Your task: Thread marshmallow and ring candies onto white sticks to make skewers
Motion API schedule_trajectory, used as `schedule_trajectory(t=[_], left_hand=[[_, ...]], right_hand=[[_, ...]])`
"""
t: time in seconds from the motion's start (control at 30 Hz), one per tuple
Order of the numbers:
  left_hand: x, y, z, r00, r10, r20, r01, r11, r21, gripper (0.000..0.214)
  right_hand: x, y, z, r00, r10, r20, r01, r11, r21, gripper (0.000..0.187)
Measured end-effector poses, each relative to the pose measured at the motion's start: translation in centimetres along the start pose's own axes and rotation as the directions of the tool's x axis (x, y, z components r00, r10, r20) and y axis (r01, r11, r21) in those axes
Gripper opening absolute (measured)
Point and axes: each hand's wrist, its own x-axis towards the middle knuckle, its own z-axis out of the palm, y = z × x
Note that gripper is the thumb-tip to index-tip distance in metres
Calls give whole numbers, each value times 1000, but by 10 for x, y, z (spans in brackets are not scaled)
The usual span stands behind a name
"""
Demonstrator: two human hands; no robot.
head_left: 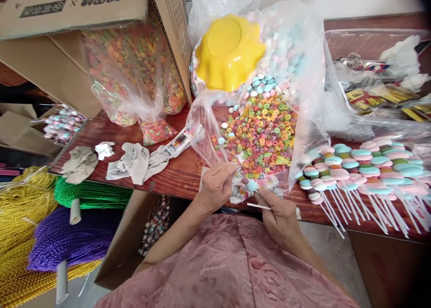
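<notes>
My right hand (279, 211) is closed, with a thin white stick (258, 206) held in it and poking out to the left. At its fingertips is a pale blue oval candy (251, 185); whether the stick enters it I cannot tell. My left hand (218, 187) is closed with its fingers pinched together, a little left of the blue candy; anything between the fingers is hidden. Just beyond both hands lies a pile of small colourful ring candies (262, 137) on a spread clear plastic bag (205, 119). Blue, pink and white oval candies (266, 83) lie behind the rings.
To the right lie many finished-looking candy skewers (363, 169) with white sticks. An upturned yellow bowl (229, 52) rests behind the pile. On the left are a cardboard box (168, 34), bagged ring candies (131, 65) and white gloves (134, 162). A clear bin (370, 115) stands at back right.
</notes>
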Motion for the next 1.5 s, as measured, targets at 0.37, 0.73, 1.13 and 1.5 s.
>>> schedule_trajectory(t=[0.37,0.73,1.13,1.5], left_hand=[[-1,6,13,926,-368,88,369,828,-422,33],[-18,32,27,886,-413,210,460,731,-504,23],[9,0,13,959,-264,102,280,937,-209,30],[78,-66,26,819,-291,495,55,898,437,18]], right_hand=[[-4,19,1,997,-18,-73,15,999,-48,26],[-5,11,1,998,22,-53,-18,997,69,26],[-13,50,-7,949,16,-315,-9,1000,22,20],[-24,67,0,931,-89,-353,65,995,-79,18]])
